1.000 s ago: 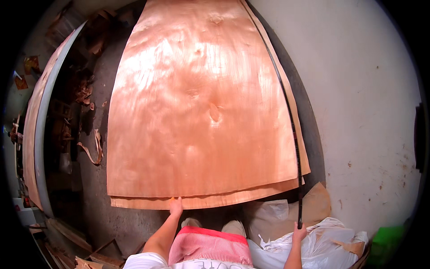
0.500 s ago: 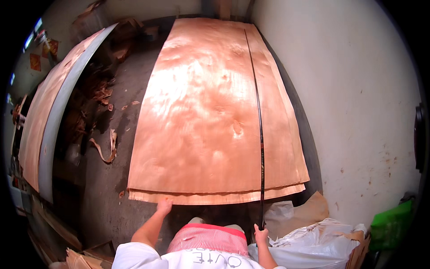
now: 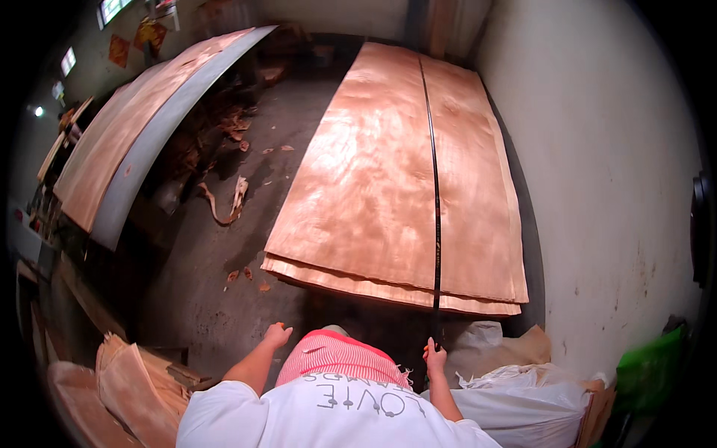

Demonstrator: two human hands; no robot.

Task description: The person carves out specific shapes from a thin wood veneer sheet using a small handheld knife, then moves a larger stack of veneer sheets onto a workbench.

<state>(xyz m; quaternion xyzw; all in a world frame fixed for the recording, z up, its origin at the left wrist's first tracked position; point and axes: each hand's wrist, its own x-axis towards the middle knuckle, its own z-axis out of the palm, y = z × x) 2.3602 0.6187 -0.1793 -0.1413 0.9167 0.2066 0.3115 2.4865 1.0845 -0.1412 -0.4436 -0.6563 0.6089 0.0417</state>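
A large stack of reddish wood veneer sheets (image 3: 373, 172) lies ahead of me, its near edges slightly staggered. My right hand (image 3: 435, 357) is closed round the near end of a long thin black pole (image 3: 438, 239). That pole stretches away over the sheets to near their far edge; whether it touches them I cannot tell. My left hand (image 3: 278, 334) is apart from the stack, below its near left corner. Nothing shows in it, and its fingers look loosely bent and partly apart.
More veneer sheets (image 3: 142, 134) lie on a raised stack at the left. Torn strips of veneer (image 3: 228, 205) litter the dark floor. Broken veneer pieces (image 3: 138, 381) stand at the lower left. White plastic wrapping (image 3: 515, 403), a green bag (image 3: 653, 366) and a wall (image 3: 597, 187) are on the right.
My left hand has come away from the stack's near edge. The view has turned left, so the stack appears farther right. The pole now crosses nearer the sheets' middle, still in my right hand.
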